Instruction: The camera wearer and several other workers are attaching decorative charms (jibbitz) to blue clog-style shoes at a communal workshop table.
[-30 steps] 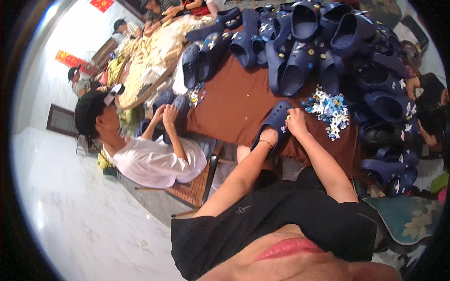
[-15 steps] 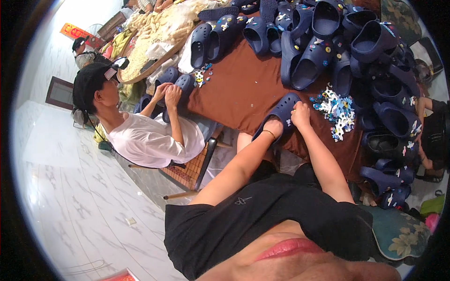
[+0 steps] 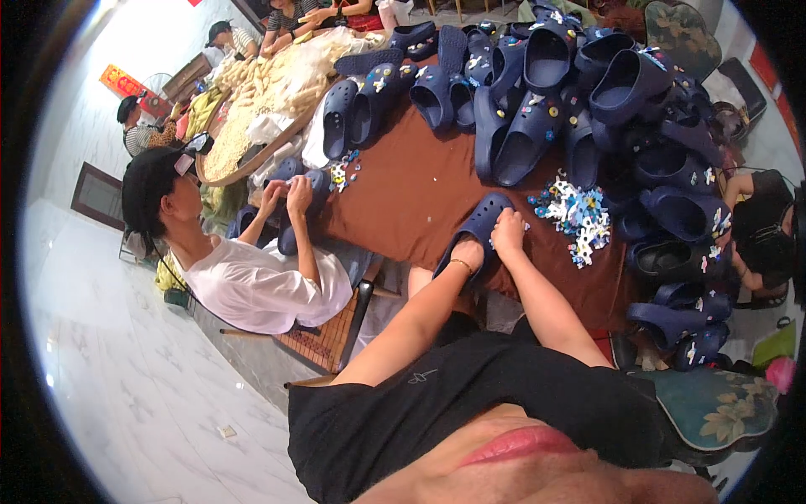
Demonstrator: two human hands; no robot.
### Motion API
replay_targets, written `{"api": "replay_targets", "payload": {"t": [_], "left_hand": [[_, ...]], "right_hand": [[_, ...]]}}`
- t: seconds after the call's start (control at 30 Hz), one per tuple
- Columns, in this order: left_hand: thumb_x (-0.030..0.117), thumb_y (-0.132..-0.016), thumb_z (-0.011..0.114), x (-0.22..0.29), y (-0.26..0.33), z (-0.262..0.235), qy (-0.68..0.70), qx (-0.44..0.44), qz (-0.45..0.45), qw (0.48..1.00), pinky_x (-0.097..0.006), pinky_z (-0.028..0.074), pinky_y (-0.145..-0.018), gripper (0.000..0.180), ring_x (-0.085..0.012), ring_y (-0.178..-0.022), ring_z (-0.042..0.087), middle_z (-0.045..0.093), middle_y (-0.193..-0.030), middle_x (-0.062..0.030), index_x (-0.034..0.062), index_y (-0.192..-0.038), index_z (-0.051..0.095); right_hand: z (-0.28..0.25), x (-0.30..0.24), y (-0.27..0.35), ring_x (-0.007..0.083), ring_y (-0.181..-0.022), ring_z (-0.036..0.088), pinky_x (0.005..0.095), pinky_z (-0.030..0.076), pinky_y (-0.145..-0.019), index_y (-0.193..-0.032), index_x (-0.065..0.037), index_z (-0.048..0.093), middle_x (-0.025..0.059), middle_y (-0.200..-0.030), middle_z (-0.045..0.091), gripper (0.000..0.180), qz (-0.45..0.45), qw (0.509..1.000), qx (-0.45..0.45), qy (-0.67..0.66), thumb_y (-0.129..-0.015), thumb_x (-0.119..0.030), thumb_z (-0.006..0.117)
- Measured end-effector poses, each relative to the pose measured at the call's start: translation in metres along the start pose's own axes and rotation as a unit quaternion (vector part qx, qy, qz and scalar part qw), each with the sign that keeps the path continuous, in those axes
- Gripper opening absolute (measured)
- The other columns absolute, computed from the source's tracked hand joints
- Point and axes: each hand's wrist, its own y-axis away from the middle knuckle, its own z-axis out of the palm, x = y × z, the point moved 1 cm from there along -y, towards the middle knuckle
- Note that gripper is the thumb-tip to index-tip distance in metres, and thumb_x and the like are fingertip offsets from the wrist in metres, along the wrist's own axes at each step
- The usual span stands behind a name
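A navy blue perforated clog [image 3: 484, 214] is at the table's near edge, toe pointing away from me. My left hand [image 3: 468, 251] reaches into its foot opening and holds it from inside; the fingertips are hidden. Against the clog's right side, my right hand [image 3: 507, 233] is closed in a pinch. What it grips, if anything, cannot be made out, though a small pale bit shows beside the fingers. Just right of that hand lies a pile of white and blue shoe charms [image 3: 576, 217].
A brown cloth [image 3: 395, 189] covers the table. Many navy clogs [image 3: 537, 126] are heaped at its back and right. On my left a co-worker in a white shirt [image 3: 260, 281] handles another clog beside a small charm pile [image 3: 342, 174]. Beyond stands a large round tray [image 3: 252, 168].
The whole view has tilted up a little, showing more people at the back. My left hand stays in the clog; my right hand stays closed by its side.
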Motion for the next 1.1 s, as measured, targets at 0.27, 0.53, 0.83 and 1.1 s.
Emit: {"api": "replay_targets", "payload": {"t": [0.27, 0.53, 0.83, 1.1], "left_hand": [[0.011, -0.075, 0.041, 0.009, 0.009, -0.015, -0.012, -0.033, 0.014, 0.999, -0.037, 0.048, -0.071, 0.026, -0.0293, -0.081, 0.060, 0.061, -0.088, -0.0187, 0.0014, -0.078, 0.064], [0.013, -0.076, 0.040, 0.002, 0.003, -0.005, -0.023, -0.009, 0.020, 0.999, -0.037, 0.047, -0.073, 0.026, -0.0281, -0.081, 0.060, 0.061, -0.086, -0.0172, 0.0026, -0.077, 0.064], [0.013, -0.077, 0.039, -0.005, -0.004, -0.009, -0.062, -0.006, -0.010, 0.998, -0.037, 0.047, -0.073, 0.028, -0.0289, -0.080, 0.060, 0.061, -0.086, -0.0182, 0.0026, -0.077, 0.065], [0.013, -0.077, 0.039, 0.008, 0.007, -0.011, -0.057, -0.025, -0.016, 0.998, -0.038, 0.047, -0.073, 0.027, -0.0296, -0.081, 0.060, 0.061, -0.086, -0.0179, 0.0028, -0.078, 0.065]], "right_hand": [[-0.016, 0.044, -0.019, 0.0311, -0.078, 0.053, 0.0378, 0.042, -0.069, -0.078, -0.004, 0.052, 0.0138, -0.073, 0.054, 0.019, -0.001, 0.991, 0.102, -0.090, -0.060, 0.000, 0.059], [-0.024, 0.032, 0.012, 0.0331, -0.103, 0.043, 0.0389, 0.034, -0.089, -0.099, -0.002, 0.052, 0.0180, -0.108, 0.047, 0.032, -0.201, 0.974, 0.075, -0.076, -0.067, -0.001, 0.054], [-0.024, 0.028, 0.013, 0.0318, -0.081, 0.046, 0.0387, 0.038, -0.072, -0.078, -0.005, 0.047, 0.0121, -0.081, 0.048, 0.025, -0.282, 0.947, -0.051, -0.144, -0.059, -0.001, 0.062], [-0.018, 0.045, 0.022, 0.0255, -0.071, 0.051, 0.0339, 0.041, -0.064, -0.073, -0.002, 0.048, 0.0105, -0.073, 0.048, 0.018, -0.233, 0.948, -0.055, -0.210, -0.061, -0.001, 0.061]]}}
